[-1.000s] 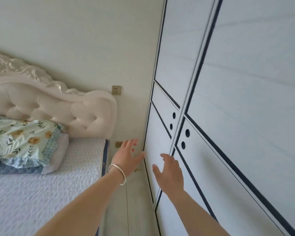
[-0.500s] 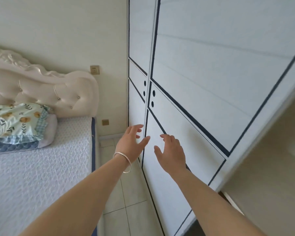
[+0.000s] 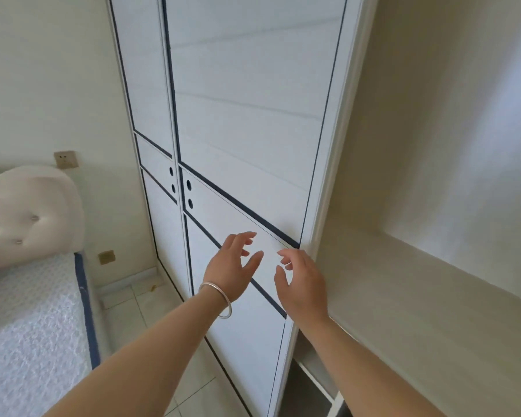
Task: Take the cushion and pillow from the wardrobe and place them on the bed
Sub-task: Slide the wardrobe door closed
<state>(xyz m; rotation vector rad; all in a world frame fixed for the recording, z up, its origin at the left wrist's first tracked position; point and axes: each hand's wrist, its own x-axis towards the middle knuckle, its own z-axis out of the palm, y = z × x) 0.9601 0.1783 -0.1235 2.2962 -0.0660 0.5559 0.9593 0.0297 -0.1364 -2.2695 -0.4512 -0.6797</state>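
Observation:
A white wardrobe (image 3: 247, 121) with dark blue trim lines fills the middle of the view, its sliding doors shut on the left. To the right an open compartment shows a bare beige shelf (image 3: 427, 299). My left hand (image 3: 233, 264), with a silver bangle on the wrist, and my right hand (image 3: 301, 279) reach out side by side in front of the door panel near its right edge, fingers spread, holding nothing. The bed (image 3: 27, 323) lies at the lower left. No cushion or pillow shows in the wardrobe.
A padded cream headboard (image 3: 27, 215) stands at the left against the wall. A brass wall socket (image 3: 64, 159) sits above it and another (image 3: 106, 256) low by the floor. A narrow strip of tiled floor (image 3: 139, 305) runs between bed and wardrobe.
The view has swung right: the bed and its patterned bedding slid off to the left and the open wardrobe compartment came into sight. Both hands moved right along the door, still empty.

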